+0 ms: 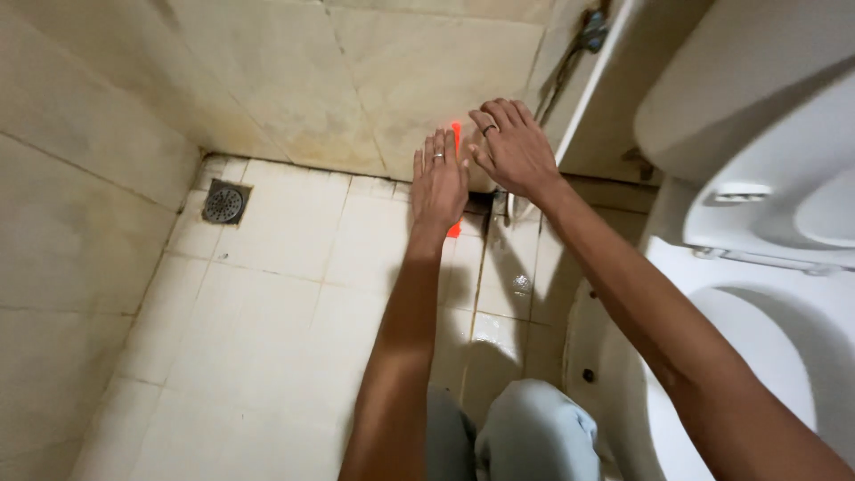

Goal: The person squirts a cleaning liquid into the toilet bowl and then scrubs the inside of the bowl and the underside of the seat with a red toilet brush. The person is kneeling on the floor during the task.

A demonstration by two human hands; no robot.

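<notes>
Both the left hand [439, 181] and the right hand [512, 147] were held flat and open, side by side, gripping nothing, with a red-orange object [456, 138] partly hidden behind them, a floor drain [223, 203] well to their left and a white toilet [757, 294] to their right.

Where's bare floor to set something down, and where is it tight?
Free: the tiled floor between the drain, the left wall and the left hand. Crowded: the back corner, where both hands, right hand, cover an orange thing, close by the toilet.
</notes>
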